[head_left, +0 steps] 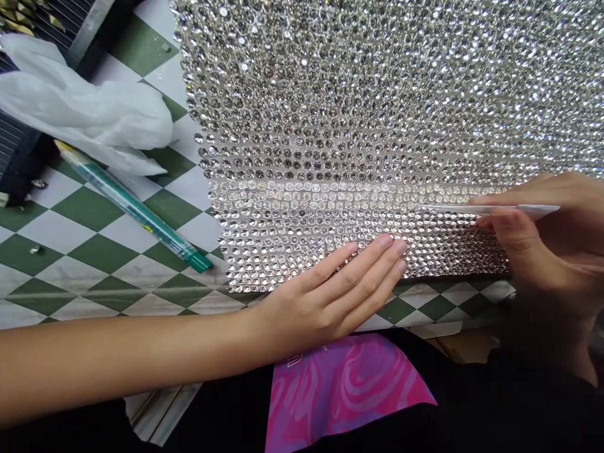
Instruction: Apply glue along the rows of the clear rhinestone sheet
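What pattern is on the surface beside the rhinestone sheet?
Green and white diamond checks on the surface, best seen in the head view.

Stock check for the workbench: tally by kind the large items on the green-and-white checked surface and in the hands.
Silver crystal rhinestone sheets: 1
White plastic bags: 1
Teal tubes with a yellow end: 1
Black slatted objects: 1
Thin white strips in the right hand: 1
Total: 5

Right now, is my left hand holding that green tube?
No, your left hand rests on the rhinestone sheet; the green tube lies apart on the checkered surface.
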A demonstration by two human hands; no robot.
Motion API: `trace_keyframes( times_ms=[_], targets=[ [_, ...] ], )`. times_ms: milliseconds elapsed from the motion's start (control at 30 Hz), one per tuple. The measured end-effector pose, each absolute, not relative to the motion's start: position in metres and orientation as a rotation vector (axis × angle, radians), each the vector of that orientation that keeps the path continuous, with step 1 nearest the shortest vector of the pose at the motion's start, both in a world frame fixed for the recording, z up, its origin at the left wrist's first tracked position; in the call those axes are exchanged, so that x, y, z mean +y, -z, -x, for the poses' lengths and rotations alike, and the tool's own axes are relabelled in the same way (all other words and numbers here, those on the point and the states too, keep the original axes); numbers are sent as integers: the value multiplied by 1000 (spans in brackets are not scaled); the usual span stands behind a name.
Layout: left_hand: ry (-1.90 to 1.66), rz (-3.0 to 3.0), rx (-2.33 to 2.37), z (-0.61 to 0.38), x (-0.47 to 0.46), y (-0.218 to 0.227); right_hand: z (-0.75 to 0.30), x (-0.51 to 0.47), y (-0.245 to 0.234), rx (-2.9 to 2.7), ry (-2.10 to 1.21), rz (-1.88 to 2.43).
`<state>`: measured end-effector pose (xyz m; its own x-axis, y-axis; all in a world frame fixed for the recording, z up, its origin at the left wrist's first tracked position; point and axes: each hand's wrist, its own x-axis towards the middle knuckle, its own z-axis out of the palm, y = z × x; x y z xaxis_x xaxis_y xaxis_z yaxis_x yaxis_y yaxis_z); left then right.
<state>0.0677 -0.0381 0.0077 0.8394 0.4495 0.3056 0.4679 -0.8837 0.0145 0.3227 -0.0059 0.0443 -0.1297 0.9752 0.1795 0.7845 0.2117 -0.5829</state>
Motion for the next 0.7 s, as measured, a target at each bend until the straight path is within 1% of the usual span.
trace_keyframes(
  times_ms=[200,400,700],
  targets=[
    [453,2954,-748,-68,-39,-9,-330,-11,-39,-1931,-409,1538],
    [452,2952,-750,-68,-39,-8,-333,-13,-37,-1912,-394,1582],
    [451,2963,-769,-68,-40,-8,-332,-13,-32,-1856,-332,1498]
  ],
)
